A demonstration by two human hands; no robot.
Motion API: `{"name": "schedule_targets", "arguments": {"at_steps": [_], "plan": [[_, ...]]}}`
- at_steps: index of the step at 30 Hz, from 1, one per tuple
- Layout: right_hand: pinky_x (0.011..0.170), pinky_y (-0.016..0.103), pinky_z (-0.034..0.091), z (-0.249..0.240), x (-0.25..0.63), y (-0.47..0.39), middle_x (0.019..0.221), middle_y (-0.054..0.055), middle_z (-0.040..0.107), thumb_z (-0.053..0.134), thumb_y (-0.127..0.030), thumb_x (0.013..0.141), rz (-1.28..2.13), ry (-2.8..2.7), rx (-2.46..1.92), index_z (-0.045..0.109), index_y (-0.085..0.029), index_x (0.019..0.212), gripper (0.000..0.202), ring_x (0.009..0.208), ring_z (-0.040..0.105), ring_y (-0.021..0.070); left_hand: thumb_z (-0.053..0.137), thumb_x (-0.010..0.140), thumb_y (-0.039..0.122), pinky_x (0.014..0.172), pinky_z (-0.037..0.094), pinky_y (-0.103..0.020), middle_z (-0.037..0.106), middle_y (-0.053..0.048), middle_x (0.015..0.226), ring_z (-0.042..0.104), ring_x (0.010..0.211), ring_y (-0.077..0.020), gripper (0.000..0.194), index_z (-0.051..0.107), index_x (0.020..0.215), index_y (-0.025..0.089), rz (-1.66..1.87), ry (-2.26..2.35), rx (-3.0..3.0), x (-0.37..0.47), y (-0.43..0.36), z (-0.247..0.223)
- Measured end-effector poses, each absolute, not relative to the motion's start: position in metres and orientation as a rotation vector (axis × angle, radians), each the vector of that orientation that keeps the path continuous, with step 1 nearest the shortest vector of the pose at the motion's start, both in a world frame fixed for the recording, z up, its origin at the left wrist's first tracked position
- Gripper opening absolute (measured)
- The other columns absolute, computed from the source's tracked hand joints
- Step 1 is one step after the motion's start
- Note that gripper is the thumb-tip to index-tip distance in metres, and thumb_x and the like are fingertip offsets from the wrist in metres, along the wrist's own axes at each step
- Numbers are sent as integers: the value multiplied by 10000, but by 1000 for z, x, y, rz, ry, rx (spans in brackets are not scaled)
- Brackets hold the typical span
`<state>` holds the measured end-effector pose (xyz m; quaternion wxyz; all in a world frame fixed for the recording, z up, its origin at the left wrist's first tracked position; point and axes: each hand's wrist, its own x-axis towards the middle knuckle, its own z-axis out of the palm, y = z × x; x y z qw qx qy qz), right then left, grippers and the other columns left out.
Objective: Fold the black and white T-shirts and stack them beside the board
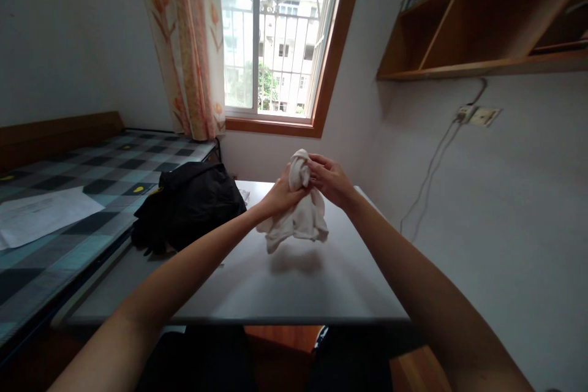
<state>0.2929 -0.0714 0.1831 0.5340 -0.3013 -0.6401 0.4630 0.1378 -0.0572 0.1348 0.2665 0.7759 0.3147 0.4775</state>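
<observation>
A crumpled white cloth (pixel 301 220) hangs in the air over the table, its loose lower edge spread out and its top bunched into a twisted roll. Wrapped round the bunched part from the left is my left hand (pixel 281 195), closed on it. My right hand (pixel 331 180) comes in from the right, with its bent fingers gripping the upper roll. Folds of fabric hide some fingertips of both hands. Below the cloth, a soft shadow falls on the white table (pixel 257 288).
A black bag (pixel 193 202) slumps at the table's left side, beside a bed with a checked cover (pixel 41 165) and white paper sheets (pixel 46 214). Wooden shelves (pixel 478 18) hang upper right, above a wall socket (pixel 482 115) with a dangling cord. A window stands behind.
</observation>
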Motion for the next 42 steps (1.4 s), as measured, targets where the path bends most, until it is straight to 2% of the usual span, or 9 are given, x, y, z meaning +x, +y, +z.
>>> {"name": "schedule_targets", "arguments": {"at_steps": [6, 10, 14, 19, 25, 28, 35, 39, 42], "plan": [[651, 242, 455, 173, 323, -69, 915, -5, 655, 740, -425, 688, 1011, -1332, -848, 660, -247, 989, 358, 747, 618, 112, 545, 866, 412, 894, 465, -395, 681, -96, 1051, 626, 997, -278, 390, 611, 1141, 143, 1277, 1443, 2280, 51, -68, 215], [619, 240, 439, 146, 345, -62, 827, -5, 638, 730, -354, 660, 1032, -1232, -1055, 664, -209, 891, 281, 678, 596, 102, 603, 827, 541, 1006, 325, -590, 615, -167, 1215, 517, 1166, -380, 663, 514, 1312, 97, 994, 2233, 2269, -13, -69, 252], [641, 251, 460, 114, 347, -58, 829, 17, 650, 689, -287, 684, 1083, -1226, -1202, 667, -194, 856, 196, 697, 607, 116, 495, 855, 647, 1027, 77, -743, 337, -183, 1516, 250, 1352, -486, 829, 303, 1499, 162, 607, 2356, 2386, -45, -36, 219], [665, 259, 488, 82, 346, -48, 877, 43, 671, 654, -241, 727, 1213, -1221, -1288, 674, -200, 868, 148, 714, 626, 125, 449, 782, 762, 1023, 129, -753, 89, -70, 1624, 85, 1402, -539, 806, 325, 1484, 386, 23, 2265, 2087, -51, -5, 136], [640, 240, 482, 63, 348, -32, 858, 46, 672, 620, -232, 740, 1155, -1203, -1307, 671, -195, 862, 138, 701, 628, 122, 491, 786, 703, 1036, 80, -743, 198, -93, 1599, 87, 1405, -525, 751, 439, 1438, 333, 103, 2300, 2334, -40, -5, 105], [616, 227, 472, 50, 348, -27, 836, 41, 668, 612, -236, 718, 1121, -1153, -1323, 667, -193, 850, 150, 682, 619, 118, 434, 873, 583, 1055, 82, -706, 351, -87, 1538, 129, 1410, -479, 570, 550, 1352, 298, 180, 2317, 2466, -31, -6, 105], [573, 236, 486, 14, 366, -27, 761, 22, 641, 625, -304, 651, 1024, -951, -1269, 644, -199, 842, 219, 635, 603, 126, 374, 880, 211, 930, 362, -487, 628, -196, 1151, 493, 1145, -360, 399, 671, 1131, 125, 350, 2359, 2604, -18, -10, 125], [620, 292, 538, 6, 379, -27, 717, 9, 619, 636, -332, 624, 1030, -884, -1208, 626, -223, 839, 242, 643, 614, 150, 343, 925, 269, 912, 365, -451, 623, -170, 1113, 519, 1087, -327, 387, 662, 1113, 157, 727, 2282, 2777, -15, -5, 136], [630, 296, 542, 4, 382, -26, 697, 9, 618, 651, -322, 613, 1062, -866, -1189, 625, -227, 827, 236, 638, 613, 150, 441, 903, 387, 877, 391, -423, 661, -134, 986, 573, 976, -302, 341, 707, 899, 174, 445, 2089, 2800, -10, 2, 130]]}}
